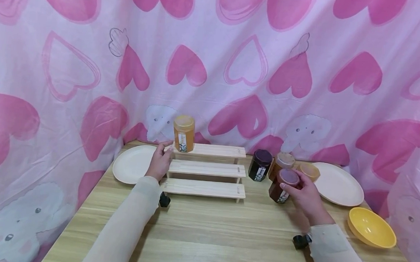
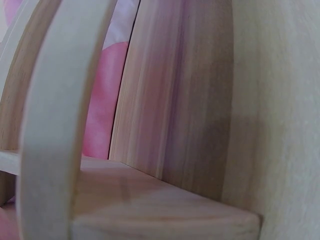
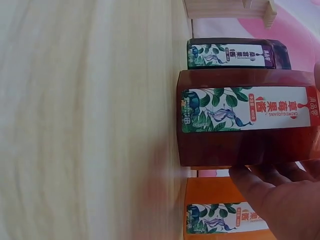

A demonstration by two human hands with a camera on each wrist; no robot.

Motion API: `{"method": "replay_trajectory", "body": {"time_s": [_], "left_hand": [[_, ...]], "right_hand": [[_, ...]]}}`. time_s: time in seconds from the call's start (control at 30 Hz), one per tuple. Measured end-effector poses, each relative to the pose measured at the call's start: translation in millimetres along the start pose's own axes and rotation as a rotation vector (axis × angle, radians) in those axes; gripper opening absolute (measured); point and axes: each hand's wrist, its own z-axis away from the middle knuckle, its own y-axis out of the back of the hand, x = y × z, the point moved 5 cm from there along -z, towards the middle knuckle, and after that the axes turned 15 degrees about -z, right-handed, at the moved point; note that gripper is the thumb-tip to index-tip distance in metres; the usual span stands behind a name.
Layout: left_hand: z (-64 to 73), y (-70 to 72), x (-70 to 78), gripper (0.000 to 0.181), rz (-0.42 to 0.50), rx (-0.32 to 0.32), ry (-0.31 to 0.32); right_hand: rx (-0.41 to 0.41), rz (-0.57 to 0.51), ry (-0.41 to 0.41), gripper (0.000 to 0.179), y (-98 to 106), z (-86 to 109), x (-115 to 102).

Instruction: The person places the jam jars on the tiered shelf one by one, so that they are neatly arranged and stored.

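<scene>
My right hand (image 1: 307,196) grips a dark red jam jar (image 1: 280,189) near its lid. In the right wrist view, fingers lie along one side of this strawberry jam jar (image 3: 245,117), its base at or just above the table. A dark purple jar (image 1: 260,166), an amber jar (image 1: 282,162) and a yellow-lidded jar (image 1: 309,170) stand close by. My left hand (image 1: 160,162) is at the left end of the three-step wooden rack (image 1: 208,169), beside a yellow honey-coloured jar (image 1: 184,135) on the top step. Whether its fingers hold the rack is unclear.
A white plate (image 1: 129,166) lies left of the rack, another white plate (image 1: 341,187) behind the right hand. A yellow bowl (image 1: 371,228) sits near the table's right edge. A pink heart-patterned curtain (image 1: 212,68) closes in the back and sides of the wooden table (image 1: 205,232).
</scene>
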Motion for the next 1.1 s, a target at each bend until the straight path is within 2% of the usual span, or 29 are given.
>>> {"method": "replay_trajectory", "body": {"time_s": [0.13,0.3,0.43,0.67,0.9,1.1], "left_hand": [[-0.9,0.7,-0.8,0.042,0.008,-0.001,0.000],[-0.2,-0.2,0.6,0.038,0.068,0.010,-0.002],[0.1,-0.9,1.1,0.038,0.081,0.008,0.000],[3.4,1.0,4.6,0.040,0.066,-0.002,-0.008],[1.0,-0.8,0.3,0.038,0.053,0.013,0.003],[10.2,2.5,15.1,0.041,0.082,-0.018,0.021]], "right_hand": [[0.005,-0.023,-0.008,0.085,-0.3,0.3,-1.4],[0.002,-0.064,-0.001,0.081,-2.1,0.5,-1.2],[0.006,-0.043,-0.012,0.081,-4.4,1.4,-5.8],[0.004,-0.047,0.074,0.077,-12.1,4.9,-31.1],[-0.006,-0.089,0.084,0.076,-24.5,6.9,-52.1],[-0.010,-0.167,0.148,0.069,-38.0,6.8,-68.0]]}}
